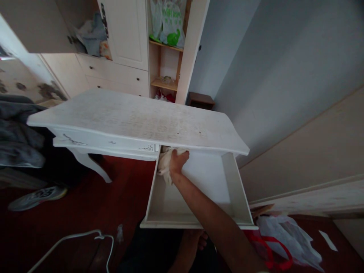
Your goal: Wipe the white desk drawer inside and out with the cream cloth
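Observation:
A white desk (136,113) with brownish marks on its top has its right drawer (236,193) pulled out toward me. My right hand (178,161) reaches into the drawer's back left corner, its fingers closed on a cream cloth (165,165) that lies against the left wall. The white drawer bottom shows bare to the right of that hand. Below the drawer front, near my lap, is my left hand (200,239), with its fingers curled; whether it holds anything is hidden.
Behind the desk stands a cabinet (127,34) with open doors and plastic bags (172,24) on a shelf. Grey clothes (19,132) and a shoe (38,198) are at left. A white hanger (71,237) and a plastic bag (287,235) lie on the red floor.

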Action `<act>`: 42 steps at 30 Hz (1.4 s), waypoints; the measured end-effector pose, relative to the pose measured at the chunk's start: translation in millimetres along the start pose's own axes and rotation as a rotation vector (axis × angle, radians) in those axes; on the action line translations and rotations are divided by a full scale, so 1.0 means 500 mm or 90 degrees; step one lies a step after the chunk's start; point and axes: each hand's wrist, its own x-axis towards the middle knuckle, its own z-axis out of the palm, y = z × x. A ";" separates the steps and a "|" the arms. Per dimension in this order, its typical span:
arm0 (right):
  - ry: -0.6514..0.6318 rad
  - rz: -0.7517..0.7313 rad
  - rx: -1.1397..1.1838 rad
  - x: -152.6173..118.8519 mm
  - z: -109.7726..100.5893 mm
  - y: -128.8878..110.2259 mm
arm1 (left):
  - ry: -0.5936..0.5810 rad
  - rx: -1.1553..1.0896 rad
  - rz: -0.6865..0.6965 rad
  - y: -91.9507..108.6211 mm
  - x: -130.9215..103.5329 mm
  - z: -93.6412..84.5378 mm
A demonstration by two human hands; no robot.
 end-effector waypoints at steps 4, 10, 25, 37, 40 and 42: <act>0.029 -0.015 0.027 -0.051 0.022 -0.035 | 0.052 0.105 0.084 -0.013 0.007 -0.003; -0.110 -0.236 0.052 -0.077 -0.036 -0.030 | 0.042 0.103 0.089 -0.035 0.021 -0.005; -0.563 -0.311 0.071 -0.154 -0.152 0.027 | 0.054 0.087 0.079 -0.032 0.011 -0.008; -0.973 -0.495 -0.142 -0.145 -0.237 0.000 | 0.081 0.089 0.050 -0.005 -0.004 0.005; -1.041 -0.492 -0.178 -0.133 -0.230 -0.012 | 0.080 0.093 0.046 0.009 -0.016 0.010; -1.078 -0.491 -0.200 -0.123 -0.222 -0.015 | 0.078 0.092 0.042 0.016 -0.022 0.013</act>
